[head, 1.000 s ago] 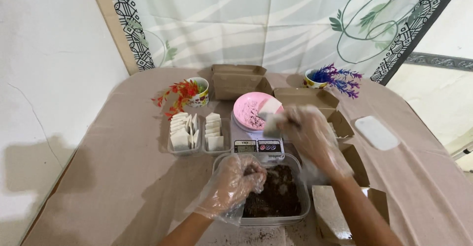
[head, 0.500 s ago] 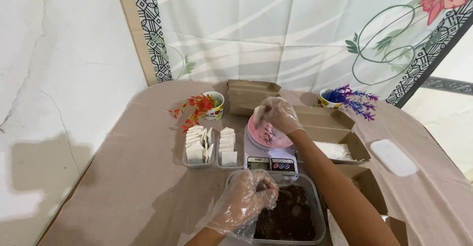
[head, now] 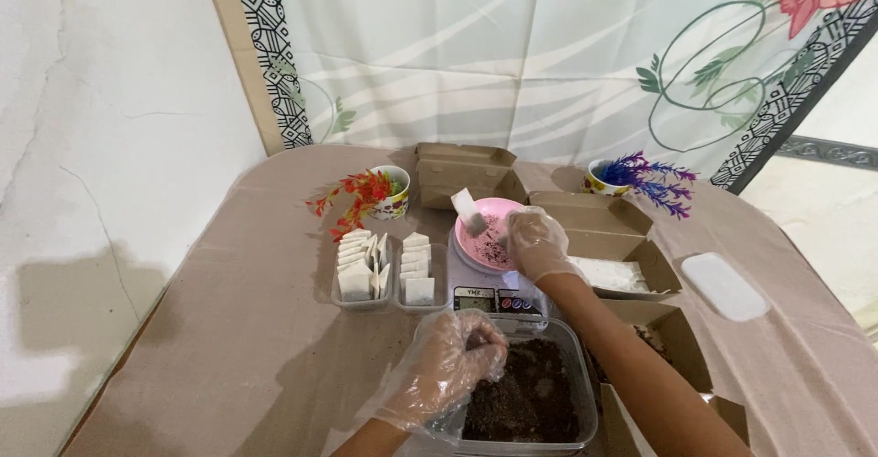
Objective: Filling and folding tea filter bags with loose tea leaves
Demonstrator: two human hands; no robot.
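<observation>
Both my hands wear thin clear gloves. My left hand (head: 448, 365) is closed in a pinch on dark crumbly material, just above the left edge of a clear plastic tub (head: 585, 393) filled with the same dark crumbs (head: 530, 393). My right hand (head: 540, 242) reaches forward to a pink bowl (head: 476, 251) that sits on a small digital scale (head: 494, 300). Its thumb lies on the bowl's right rim and its fingers curl around the outside. A small white sachet (head: 468, 210) leans in the bowl's far left side, apart from the fingers. Some dark crumbs lie in the bowl.
Two clear trays of white sachets (head: 361, 274) (head: 419, 279) stand left of the scale. Open cardboard boxes (head: 462, 173) (head: 631, 274) (head: 672, 338) ring the back and right. Cups with a red plant (head: 389, 192) and a purple plant (head: 631, 175) stand behind. A white lid (head: 722, 285) lies at the right.
My right hand carried the white sachet from above the scale to the pink bowl and now rests at the bowl's right rim. My left hand stays pinched over the tub.
</observation>
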